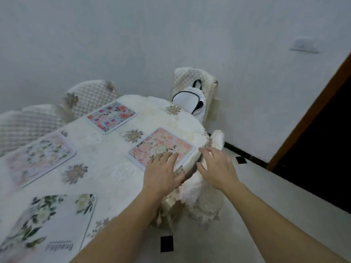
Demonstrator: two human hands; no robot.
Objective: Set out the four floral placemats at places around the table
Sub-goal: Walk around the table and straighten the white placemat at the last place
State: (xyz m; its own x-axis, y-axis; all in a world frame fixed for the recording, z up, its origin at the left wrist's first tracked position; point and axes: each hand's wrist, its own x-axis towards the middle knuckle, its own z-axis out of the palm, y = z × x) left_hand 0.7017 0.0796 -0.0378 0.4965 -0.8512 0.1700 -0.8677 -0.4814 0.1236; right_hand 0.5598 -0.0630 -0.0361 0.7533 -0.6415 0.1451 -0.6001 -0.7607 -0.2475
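Placemats all four down on worktop (106, 149): pink placemat (161, 147) at near right corner, multicolour placemat (112, 116) beyond it toward far edge, pale placemat (38, 158) at left, green-leaf placemat (51, 224) nearest, bottom left. Left hand (163, 171) flat, fingers spread, resting on pink placemat's near corner, clamped on nothing. Right hand (216, 168) open, just beside the worktop edge, off the mat, holding nothing. Long axis of pink placemat running roughly parallel with that right edge, near corner almost flush to it, so no spare room outward; any squaring best pushed inward, toward open cloth between mats. Left hand nearer and already in contact. Chair with white bag (191, 99) past far corner, well apart. Judged nearly complete, final alignment only.
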